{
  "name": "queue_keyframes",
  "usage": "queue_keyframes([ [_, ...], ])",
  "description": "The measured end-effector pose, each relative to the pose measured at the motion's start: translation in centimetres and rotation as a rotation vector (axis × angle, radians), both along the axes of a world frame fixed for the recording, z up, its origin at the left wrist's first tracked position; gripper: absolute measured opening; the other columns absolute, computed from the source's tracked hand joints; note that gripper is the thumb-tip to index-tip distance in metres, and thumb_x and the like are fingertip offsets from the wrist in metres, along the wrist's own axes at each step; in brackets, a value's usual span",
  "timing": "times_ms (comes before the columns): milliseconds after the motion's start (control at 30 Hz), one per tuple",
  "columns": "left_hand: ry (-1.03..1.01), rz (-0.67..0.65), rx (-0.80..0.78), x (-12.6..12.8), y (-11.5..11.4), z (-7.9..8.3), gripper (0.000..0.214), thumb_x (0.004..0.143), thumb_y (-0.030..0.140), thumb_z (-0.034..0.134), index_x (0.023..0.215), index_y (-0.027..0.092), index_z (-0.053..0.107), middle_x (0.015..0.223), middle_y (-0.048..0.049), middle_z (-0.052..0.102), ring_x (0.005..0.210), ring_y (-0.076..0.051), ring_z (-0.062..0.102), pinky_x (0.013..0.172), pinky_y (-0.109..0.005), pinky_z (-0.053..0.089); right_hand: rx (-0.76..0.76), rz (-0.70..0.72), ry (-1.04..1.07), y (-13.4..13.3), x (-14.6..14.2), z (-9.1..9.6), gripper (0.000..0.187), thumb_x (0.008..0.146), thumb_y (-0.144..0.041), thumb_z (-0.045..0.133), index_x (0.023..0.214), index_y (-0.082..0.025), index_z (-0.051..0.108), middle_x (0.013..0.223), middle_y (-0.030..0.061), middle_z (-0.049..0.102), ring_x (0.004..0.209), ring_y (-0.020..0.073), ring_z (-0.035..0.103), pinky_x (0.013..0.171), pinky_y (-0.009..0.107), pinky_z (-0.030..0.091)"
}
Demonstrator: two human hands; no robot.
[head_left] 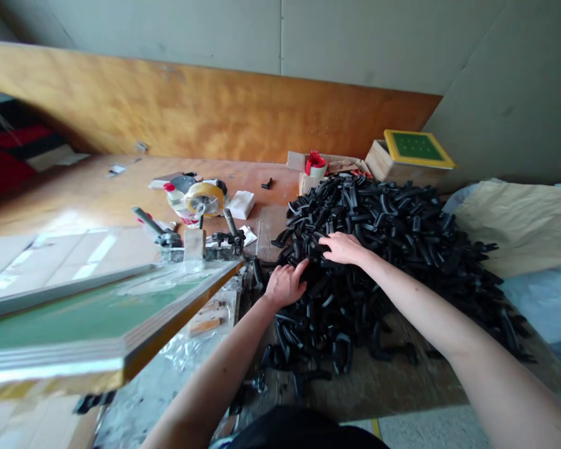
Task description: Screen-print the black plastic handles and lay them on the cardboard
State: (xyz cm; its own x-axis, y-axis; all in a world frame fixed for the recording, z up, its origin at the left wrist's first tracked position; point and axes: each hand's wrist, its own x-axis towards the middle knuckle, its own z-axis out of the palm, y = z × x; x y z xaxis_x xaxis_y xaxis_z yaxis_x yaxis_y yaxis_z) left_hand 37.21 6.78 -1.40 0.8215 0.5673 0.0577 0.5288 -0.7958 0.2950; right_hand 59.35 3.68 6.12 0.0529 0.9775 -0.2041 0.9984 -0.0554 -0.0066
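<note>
At the near edge, a pale floor shows beyond the person's dark clothing, and the worn, brownish worktop begins, with a few loose black parts lying along it. Above these, the black parts gather into a broad heap right of centre: glossy and matte, slender, many of them curved or bent like small handles, tangled at all angles. The left hand is at the heap's left side, its fingers loosely curled and thumb reaching out to the right; whether it grips a part I cannot tell. Slightly farther, the right hand dips into the heap, fingers bent down and close together among the parts; what they hold is hidden. To the left, a metal-edged frame with a green screen slants up to a hinge clamp. Behind that are a red-capped bottle, its contents unclear, a yellowish tape roll, a small white box and one stray black part. Behind the heap, an open cardboard box has a red-and-white roll at its front and reddish scraps inside; beside it a pale box bears a yellow-framed green panel, its inside out of sight. Beige sheeting lies at right. A varnished board backs the worktop, and a grey wall rises beyond.
</note>
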Motion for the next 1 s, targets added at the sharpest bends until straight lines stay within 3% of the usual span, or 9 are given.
queue_keyframes([
  [133,0.014,-0.174,0.030,-0.9,-3.1,0.9,0.057,0.086,0.026,0.053,0.140,0.042,0.048,0.138,-0.0070,0.056,0.113,-0.027,0.059,0.104,-0.046,0.038,0.012,-0.136,0.081,-4.0,-0.3,-0.3,0.049,0.088,-0.034,0.056,0.137,-0.035,0.053,0.129,0.0071,0.061,0.119,0.0272,0.055,0.095,0.036,0.043],
  [267,0.015,-0.182,0.018,-2.5,-4.7,1.4,0.048,0.088,0.024,0.053,0.134,0.037,0.057,0.147,-0.0058,0.050,0.122,-0.029,0.056,0.111,-0.052,0.032,0.178,-0.287,0.267,-6.2,-0.3,0.1,0.043,0.094,-0.029,0.045,0.136,-0.031,0.057,0.117,0.0045,0.069,0.108,0.0223,0.061,0.096,0.032,0.043],
  [400,-0.097,-0.170,-0.047,-7.3,-6.0,2.2,0.042,0.091,0.024,0.048,0.130,0.030,0.060,0.145,-0.0056,0.052,0.128,-0.025,0.053,0.113,-0.047,0.036,0.500,-0.375,0.537,-8.9,-1.3,0.1,0.051,0.092,-0.031,0.045,0.143,-0.029,0.049,0.115,0.0028,0.070,0.099,0.0205,0.064,0.095,0.034,0.046],
  [500,-0.183,-0.114,-0.132,-13.4,-6.8,2.5,0.037,0.093,0.025,0.045,0.124,0.025,0.064,0.140,-0.0070,0.057,0.125,-0.021,0.056,0.110,-0.041,0.041,0.662,-0.501,0.823,-11.4,-3.5,-0.9,0.085,0.080,-0.039,0.062,0.154,-0.030,0.022,0.102,0.0008,0.071,0.088,0.0194,0.067,0.089,0.036,0.050],
  [567,-0.221,-0.004,-0.189,-18.5,-7.2,2.2,0.035,0.094,0.029,0.044,0.120,0.025,0.067,0.137,-0.0074,0.060,0.120,-0.021,0.060,0.106,-0.039,0.046,0.706,-0.585,1.024,-12.7,-5.8,-2.2,0.098,0.070,-0.042,0.071,0.154,-0.026,0.023,0.093,0.0003,0.071,0.086,0.0201,0.067,0.088,0.038,0.052],
  [700,-0.232,0.234,-0.282,-30.2,-7.1,0.5,0.032,0.093,0.037,0.045,0.109,0.028,0.072,0.127,-0.0054,0.067,0.112,-0.022,0.066,0.100,-0.038,0.051,0.618,-0.712,1.241,-13.3,-12.8,-5.1,0.054,0.063,-0.046,0.077,0.110,-0.020,0.067,0.092,0.0047,0.072,0.093,0.0239,0.067,0.091,0.038,0.050],
  [767,-0.238,0.322,-0.326,-36.2,-6.8,-0.4,0.031,0.091,0.041,0.047,0.103,0.029,0.073,0.123,-0.0041,0.070,0.108,-0.022,0.068,0.098,-0.038,0.052,0.553,-0.742,1.271,-12.4,-17.5,-6.3,0.039,0.063,-0.049,0.077,0.090,-0.021,0.070,0.090,0.0052,0.072,0.093,0.0248,0.067,0.088,0.037,0.050],
  [867,-0.258,0.430,-0.401,-44.5,-6.1,-1.5,0.031,0.086,0.047,0.051,0.098,0.030,0.074,0.116,-0.0030,0.073,0.106,-0.025,0.069,0.095,-0.038,0.054,0.463,-0.741,1.419,-9.5,-25.3,-7.7,0.037,0.060,-0.050,0.079,0.082,-0.021,0.068,0.084,0.0028,0.071,0.085,0.0230,0.067,0.077,0.034,0.052],
  [1000,-0.272,0.593,-0.515,-52.5,-4.5,-2.8,0.035,0.082,0.055,0.052,0.098,0.032,0.074,0.107,-0.0006,0.076,0.099,-0.026,0.071,0.088,-0.037,0.057,0.393,-0.690,1.666,-4.5,-34.4,-8.9,0.038,0.055,-0.044,0.083,0.078,-0.020,0.065,0.077,0.0006,0.067,0.078,0.0189,0.066,0.078,0.032,0.053],
])
